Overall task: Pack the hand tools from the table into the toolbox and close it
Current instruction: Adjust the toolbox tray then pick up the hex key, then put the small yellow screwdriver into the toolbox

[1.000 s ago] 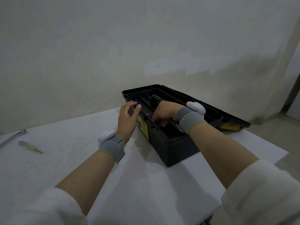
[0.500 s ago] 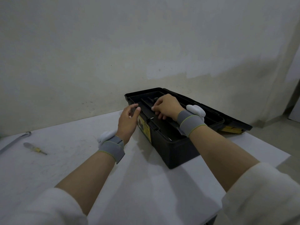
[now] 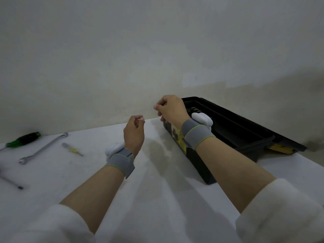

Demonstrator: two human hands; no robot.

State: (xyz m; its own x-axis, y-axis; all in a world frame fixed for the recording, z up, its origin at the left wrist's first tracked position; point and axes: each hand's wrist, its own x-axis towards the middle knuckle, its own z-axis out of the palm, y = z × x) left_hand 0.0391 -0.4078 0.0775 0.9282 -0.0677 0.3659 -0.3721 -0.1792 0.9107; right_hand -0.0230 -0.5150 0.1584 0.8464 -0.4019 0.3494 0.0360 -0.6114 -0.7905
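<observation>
The black toolbox (image 3: 245, 135) lies open on the white table (image 3: 157, 190) at the right, its lid laid flat behind it, a dark ribbed tool handle (image 3: 193, 109) inside. My right hand (image 3: 171, 109) hovers above the box's left end, fingers loosely curled, holding nothing. My left hand (image 3: 134, 134) hangs over the table to the left of the box, fingers also curled and empty. At the far left lie a green-handled screwdriver (image 3: 22, 139), a silver wrench (image 3: 43, 148), a small yellow-banded screwdriver (image 3: 71, 149) and a thin dark rod (image 3: 10, 180).
A plain wall (image 3: 140, 58) rises directly behind the table. The table's right edge runs just past the toolbox, with floor beyond it at the far right.
Both hands have lifted away from the toolbox and moved left. The view has swung left, bringing more tools into sight at the table's left end.
</observation>
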